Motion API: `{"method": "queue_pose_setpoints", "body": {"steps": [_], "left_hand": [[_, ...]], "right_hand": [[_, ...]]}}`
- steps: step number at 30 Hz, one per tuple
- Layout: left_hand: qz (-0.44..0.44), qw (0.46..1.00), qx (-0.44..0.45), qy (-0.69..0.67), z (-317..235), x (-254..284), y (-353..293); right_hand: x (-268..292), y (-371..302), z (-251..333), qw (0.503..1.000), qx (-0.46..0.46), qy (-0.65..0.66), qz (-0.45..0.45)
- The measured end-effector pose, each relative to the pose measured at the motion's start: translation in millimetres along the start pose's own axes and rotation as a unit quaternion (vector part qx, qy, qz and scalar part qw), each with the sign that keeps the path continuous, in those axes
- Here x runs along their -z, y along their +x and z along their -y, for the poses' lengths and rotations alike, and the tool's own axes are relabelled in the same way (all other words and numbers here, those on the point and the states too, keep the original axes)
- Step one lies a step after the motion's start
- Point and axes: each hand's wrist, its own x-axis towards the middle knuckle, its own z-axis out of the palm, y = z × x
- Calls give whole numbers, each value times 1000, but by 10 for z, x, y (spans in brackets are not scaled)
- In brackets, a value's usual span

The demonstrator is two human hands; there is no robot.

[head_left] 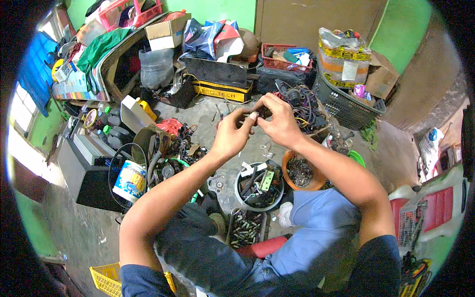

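Note:
My left hand (233, 131) and my right hand (278, 121) meet in front of me, above the floor. Their thumbs and fingertips pinch together around something small and dark, mostly hidden by the fingers; its kind cannot be made out. Below them is a round grey basin (238, 197) full of dark scrap parts, with a light green piece (267, 180) on top. To its right an orange bowl (288, 182) contains many small metal bits. Closer to my legs, a rectangular tray (228, 232) holds many short cylindrical pieces.
Tangled wires (299, 101) lie beyond my right hand. A dark crate (346, 106) with a taped package stands at the far right. On the left are a white-and-blue bucket (130, 180), a fan guard (113, 173) and plastic bottles. A black-and-yellow box (222, 90) sits at the back.

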Motion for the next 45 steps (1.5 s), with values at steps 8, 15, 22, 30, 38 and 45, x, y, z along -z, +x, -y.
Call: {"method": "queue_pose_setpoints", "body": {"steps": [8,15,22,30,38,45], "left_hand": [[99,987,49,-121,-479,-207,-240],[112,964,127,-204,-438,-309,-51],[154,950,115,-244,-322,-659,53],[137,935,147,-291,-138,-827,220],[147,946,130,-258,17,-872,477],[173,912,159,-337,298,-841,632]], "right_hand": [[442,-240,396,999,18,-49,-12],[627,-422,305,1000,-26,1,-12],[882,-625,133,995,-102,0,-22],[744,-693,112,955,-267,93,-93],[608,-578,-227,948,-277,54,-147],[470,-573,-474,932,-311,124,-142]]}}
